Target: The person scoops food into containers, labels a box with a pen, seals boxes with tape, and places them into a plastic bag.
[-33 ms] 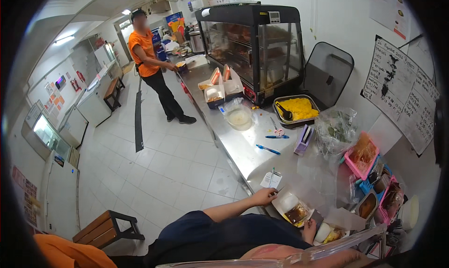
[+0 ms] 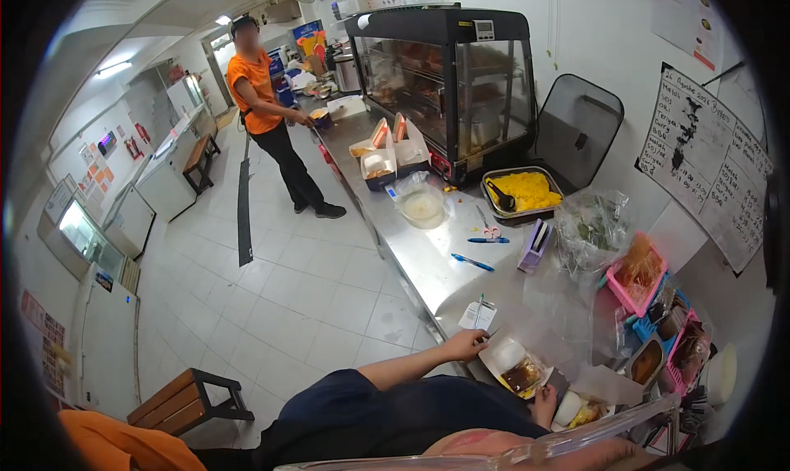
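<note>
On the steel counter directly before me is an open paper meal box (image 2: 492, 364). Inside it are a white mound of rice (image 2: 508, 353) and a dark brown sauced item (image 2: 522, 378), with some yellow food at the edge. My left hand (image 2: 467, 345) is closed at the box's left side, fingertips on its rim. At the opposite near corner, my right hand (image 2: 543, 406) grips the edge with thumb and fingers. Just right of that hand stands a second open meal box (image 2: 619, 388), also with white rice and yellow food.
A glass food warmer (image 2: 448, 92) stands farther along, near a tray of yellow rice (image 2: 527, 193). Pens (image 2: 471, 263), scissors (image 2: 487, 229), a purple dispenser (image 2: 536, 246) and pink baskets (image 2: 637, 275) lie nearer. A person in orange (image 2: 257, 92) stands at the counter's far end.
</note>
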